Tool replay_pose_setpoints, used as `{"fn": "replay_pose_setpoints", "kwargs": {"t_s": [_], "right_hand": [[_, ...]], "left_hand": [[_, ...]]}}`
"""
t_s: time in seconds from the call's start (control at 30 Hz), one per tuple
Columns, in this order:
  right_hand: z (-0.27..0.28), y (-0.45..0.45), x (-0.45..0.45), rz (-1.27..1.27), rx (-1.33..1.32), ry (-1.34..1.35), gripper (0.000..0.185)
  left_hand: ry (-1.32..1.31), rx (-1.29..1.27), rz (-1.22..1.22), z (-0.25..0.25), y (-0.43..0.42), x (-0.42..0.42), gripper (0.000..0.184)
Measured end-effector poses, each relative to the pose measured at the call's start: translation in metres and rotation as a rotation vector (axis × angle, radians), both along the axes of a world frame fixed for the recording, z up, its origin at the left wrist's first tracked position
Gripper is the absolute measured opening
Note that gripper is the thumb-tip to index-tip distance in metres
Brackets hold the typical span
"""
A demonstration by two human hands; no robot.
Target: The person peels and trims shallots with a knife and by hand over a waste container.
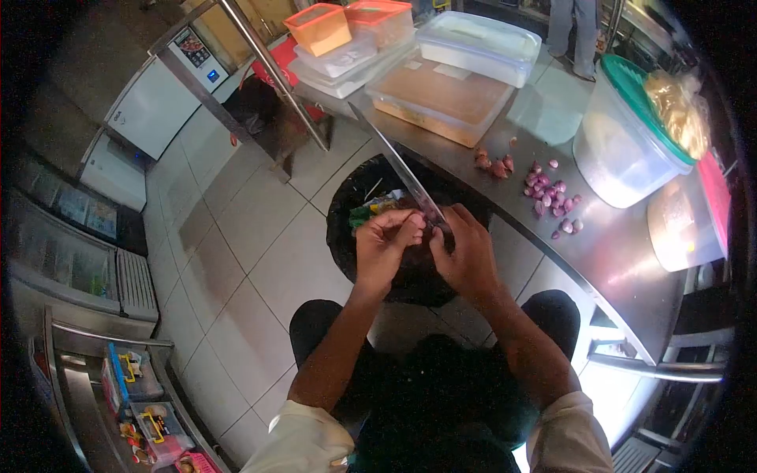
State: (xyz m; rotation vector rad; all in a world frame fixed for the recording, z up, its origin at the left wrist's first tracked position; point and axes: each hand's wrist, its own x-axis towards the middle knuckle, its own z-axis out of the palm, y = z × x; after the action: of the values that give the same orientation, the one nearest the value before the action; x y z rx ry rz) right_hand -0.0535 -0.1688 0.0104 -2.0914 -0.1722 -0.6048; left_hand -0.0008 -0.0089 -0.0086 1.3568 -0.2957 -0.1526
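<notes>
Above the bin point(337, 236) lined with black plastic, our right hand point(467, 246) is clamped on a long-bladed kitchen knife point(404, 172), its blade slanting away from us toward the left. Our left hand point(382, 244) is just beside the blade, fingertips pinched together; whether a small piece sits between them, we cannot tell. To our right, on the steel table point(587, 252), purple shallots point(544, 189) lie loose between a few reddish-brown, skin-on bulbs point(498, 167) and a tub point(619, 150) with a green lid.
</notes>
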Motion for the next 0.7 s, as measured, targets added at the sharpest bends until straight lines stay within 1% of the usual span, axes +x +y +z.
{"fn": "replay_pose_setpoints", "kwargs": {"t_s": [0.07,0.13,0.17,0.23,0.27,0.3,0.33,0.4,0.43,0.47,0.5,0.53,0.57,0.6,0.67,0.7], "right_hand": [[-0.002,0.0,0.001,0.021,0.002,-0.021,0.025],[-0.013,-0.002,0.004,-0.034,-0.138,-0.078,0.03],[-0.013,-0.003,0.005,-0.018,-0.151,-0.104,0.03],[-0.012,-0.003,0.003,-0.023,-0.142,-0.008,0.024],[-0.009,-0.001,0.003,-0.011,-0.156,-0.032,0.024],[-0.004,0.001,0.001,-0.025,-0.117,0.002,0.021],[-0.001,0.002,0.0,-0.04,-0.077,0.036,0.019],[0.002,0.003,0.0,-0.029,-0.069,0.017,0.018],[0.003,0.002,0.0,-0.025,-0.05,0.018,0.018],[0.001,0.0,0.0,-0.018,-0.06,-0.002,0.018],[-0.003,-0.004,0.003,-0.007,-0.085,0.027,0.02],[-0.007,-0.005,0.004,0.002,-0.108,0.059,0.023],[-0.011,-0.004,0.005,0.006,-0.119,0.041,0.023],[-0.015,-0.003,0.007,-0.026,-0.103,0.033,0.024],[-0.01,-0.001,0.009,-0.059,-0.096,0.005,0.026],[-0.004,0.001,0.008,-0.043,-0.061,0.078,0.027]], "left_hand": [[-0.052,-0.012,0.011,-0.001,0.001,0.0,0.015],[-0.081,0.035,-0.056,-0.008,0.002,0.002,0.015],[-0.06,0.045,-0.051,-0.013,0.001,0.003,0.014],[-0.068,0.013,-0.044,-0.018,-0.003,0.001,0.014],[-0.051,-0.004,-0.057,-0.02,-0.004,0.0,0.015],[-0.061,0.036,-0.052,-0.012,-0.006,-0.003,0.016],[-0.083,0.025,-0.04,-0.014,-0.007,-0.003,0.016],[-0.186,0.062,-0.058,-0.018,-0.008,-0.002,0.019],[-0.199,0.109,-0.069,-0.011,-0.007,-0.005,0.017],[-0.218,0.1,-0.059,-0.014,-0.006,-0.005,0.017],[-0.244,0.122,-0.065,-0.022,-0.006,-0.002,0.017],[-0.267,0.145,-0.073,-0.018,-0.005,-0.001,0.016],[-0.322,0.232,-0.065,-0.016,-0.003,0.0,0.016],[-0.34,0.224,-0.058,-0.015,-0.003,-0.001,0.016],[-0.011,-0.09,-0.086,-0.016,-0.007,-0.002,0.018],[0.092,0.004,-0.067,-0.009,-0.005,-0.003,0.021]]}}
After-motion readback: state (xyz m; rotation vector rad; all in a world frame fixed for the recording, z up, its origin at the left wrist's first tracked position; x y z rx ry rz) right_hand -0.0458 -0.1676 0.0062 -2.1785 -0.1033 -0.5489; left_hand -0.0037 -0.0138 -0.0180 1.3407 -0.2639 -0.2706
